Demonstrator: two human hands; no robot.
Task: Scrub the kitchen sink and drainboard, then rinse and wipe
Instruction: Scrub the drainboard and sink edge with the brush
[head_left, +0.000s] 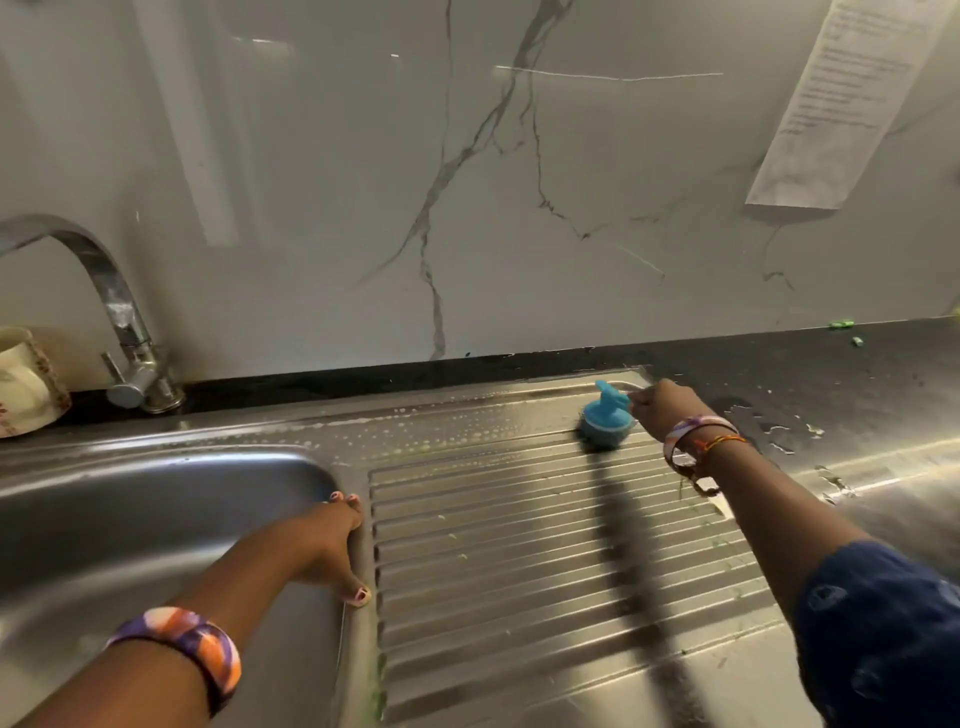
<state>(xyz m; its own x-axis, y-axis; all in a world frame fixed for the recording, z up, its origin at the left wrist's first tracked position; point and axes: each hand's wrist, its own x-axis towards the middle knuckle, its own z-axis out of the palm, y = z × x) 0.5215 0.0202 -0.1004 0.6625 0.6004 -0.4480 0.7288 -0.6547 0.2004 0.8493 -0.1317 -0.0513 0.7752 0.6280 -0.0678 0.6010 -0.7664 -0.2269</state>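
Observation:
A steel sink basin (130, 525) lies at the left, and its ribbed drainboard (519, 545) stretches to the right, dotted with soap foam along its far edge. My right hand (662, 408) grips the blue handle of a round scrubber (605, 423), which presses on the drainboard's far right corner. My left hand (332, 545) rests on the rim between basin and drainboard, fingers spread, holding nothing.
A chrome tap (111, 312) curves over the basin at the back left, beside a patterned mug (26, 382). The dark countertop (831, 379) to the right is wet with foam specks. A paper sheet (841, 98) hangs on the marble wall.

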